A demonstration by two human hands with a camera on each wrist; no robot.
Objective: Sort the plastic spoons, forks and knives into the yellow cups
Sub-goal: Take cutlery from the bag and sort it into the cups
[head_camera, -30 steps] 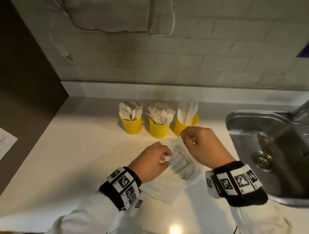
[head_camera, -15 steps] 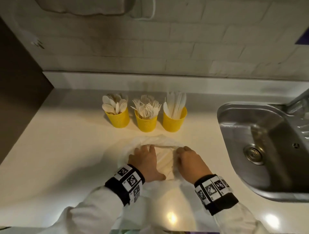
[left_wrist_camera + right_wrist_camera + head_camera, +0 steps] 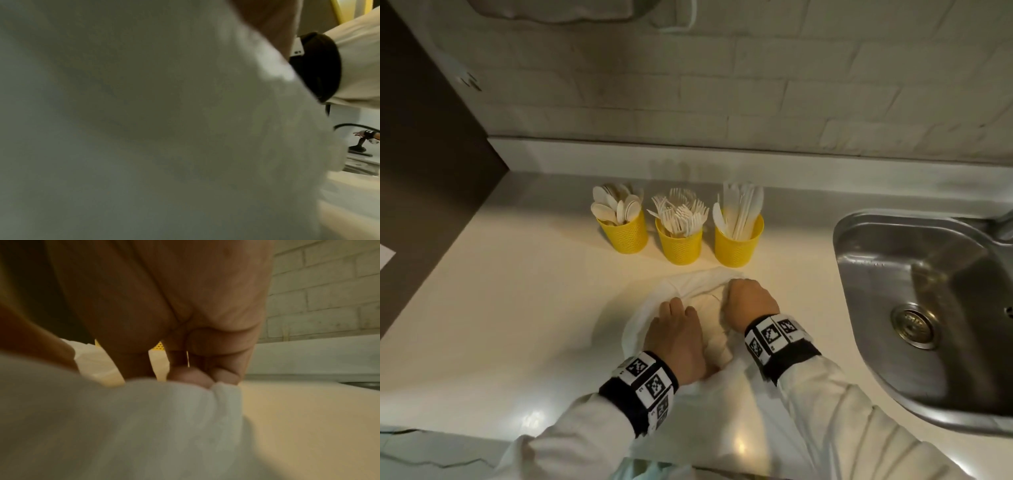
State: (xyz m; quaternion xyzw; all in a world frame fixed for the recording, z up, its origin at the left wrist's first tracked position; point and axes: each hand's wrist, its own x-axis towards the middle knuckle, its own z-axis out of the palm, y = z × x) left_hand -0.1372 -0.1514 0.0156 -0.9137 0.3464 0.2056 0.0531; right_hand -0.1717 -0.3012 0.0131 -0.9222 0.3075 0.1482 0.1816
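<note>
Three yellow cups stand in a row at the back of the counter: spoons (image 3: 625, 234) on the left, forks (image 3: 678, 245) in the middle, knives (image 3: 738, 246) on the right, each full of white cutlery. In front of them lies a crumpled white plastic bag (image 3: 688, 287). My left hand (image 3: 678, 329) rests on the bag's near part with fingers curled into it. My right hand (image 3: 748, 301) is a fist bunching the bag's far right edge, as the right wrist view shows (image 3: 205, 373). The bag (image 3: 144, 129) fills the left wrist view.
A steel sink (image 3: 928, 308) is set into the counter (image 3: 517, 325) to the right. A brick wall (image 3: 722, 85) with a white ledge runs behind the cups. A dark panel (image 3: 421, 137) borders the counter's left side.
Both hands came down from lifting the bag and now press and gather it on the counter. The right hand has slid forward and clenched.
</note>
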